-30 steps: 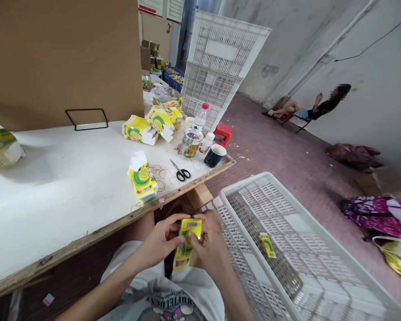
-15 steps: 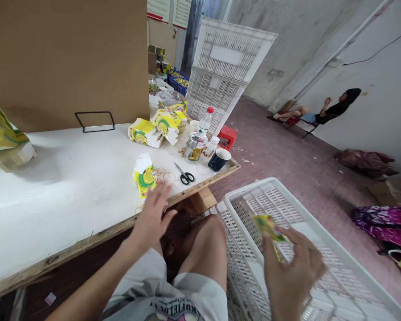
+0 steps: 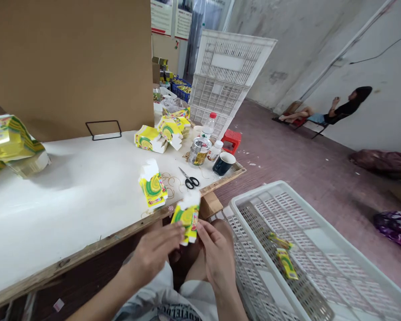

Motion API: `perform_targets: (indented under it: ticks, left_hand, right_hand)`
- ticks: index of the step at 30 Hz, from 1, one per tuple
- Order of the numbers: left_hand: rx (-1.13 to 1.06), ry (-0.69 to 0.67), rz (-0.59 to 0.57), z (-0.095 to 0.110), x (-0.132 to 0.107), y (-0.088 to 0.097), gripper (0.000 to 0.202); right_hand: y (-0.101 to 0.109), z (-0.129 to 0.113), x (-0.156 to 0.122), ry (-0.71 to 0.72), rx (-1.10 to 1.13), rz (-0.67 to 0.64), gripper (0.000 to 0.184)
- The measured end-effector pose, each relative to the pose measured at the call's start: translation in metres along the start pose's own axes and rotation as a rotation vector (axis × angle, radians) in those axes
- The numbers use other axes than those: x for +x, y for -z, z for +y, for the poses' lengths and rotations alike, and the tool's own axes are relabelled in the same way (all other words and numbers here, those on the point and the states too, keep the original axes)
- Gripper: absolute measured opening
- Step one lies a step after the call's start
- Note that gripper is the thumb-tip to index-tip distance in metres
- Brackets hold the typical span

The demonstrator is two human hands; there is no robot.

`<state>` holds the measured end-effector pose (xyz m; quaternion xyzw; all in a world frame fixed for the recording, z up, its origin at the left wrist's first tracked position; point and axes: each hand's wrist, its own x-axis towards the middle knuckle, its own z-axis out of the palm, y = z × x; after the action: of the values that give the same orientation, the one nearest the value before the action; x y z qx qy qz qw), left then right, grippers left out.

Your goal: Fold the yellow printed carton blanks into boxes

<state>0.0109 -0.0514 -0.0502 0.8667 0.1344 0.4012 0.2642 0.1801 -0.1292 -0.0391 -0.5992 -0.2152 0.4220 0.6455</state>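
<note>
Both my hands hold one flat yellow-green carton (image 3: 187, 217) over my lap, just below the table's edge. My left hand (image 3: 155, 252) grips its left side with closed fingers. My right hand (image 3: 215, 256) pinches its right lower edge. A stack of the same flat cartons (image 3: 153, 189) lies on the white table (image 3: 70, 187) near its front edge. Two folded yellow packs (image 3: 285, 258) lie in the white slatted crate (image 3: 307, 223) to my right.
Scissors (image 3: 189, 179) and rubber bands (image 3: 172, 182) lie on the table, with a glass jar (image 3: 199, 151), dark mug (image 3: 223, 163), bottle (image 3: 210, 125) and more cartons (image 3: 162, 133). Stacked white crates (image 3: 223, 80) stand behind. A person (image 3: 334, 109) reclines on a chair by the wall.
My right hand dropped the folded pack into the crate and came back to my lap. My left hand took a new flat carton from the table; both hands now hold it.
</note>
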Motion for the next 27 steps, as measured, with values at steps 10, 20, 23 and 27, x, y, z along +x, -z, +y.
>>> perform_targets:
  ticks: [10,20,23,27]
  left_hand:
    - [-1.276,0.806,0.058,0.014,0.017,-0.028,0.060]
    - [-1.188,0.917,0.002,0.013,0.017,-0.036,0.051]
    - [-1.104,0.904,0.036,0.012,0.015,-0.044,0.047]
    - [-0.938,0.862,0.131,0.012,0.012,-0.046,0.057]
  right_hand:
    - [0.019,0.022,-0.021,-0.013,0.050,-0.021,0.031]
    - [0.015,0.019,-0.026,-0.052,-0.034,-0.057,0.039]
    - [0.014,0.024,-0.027,-0.016,-0.092,-0.008,0.037]
    - [0.020,0.025,-0.024,0.103,-0.229,0.025,0.030]
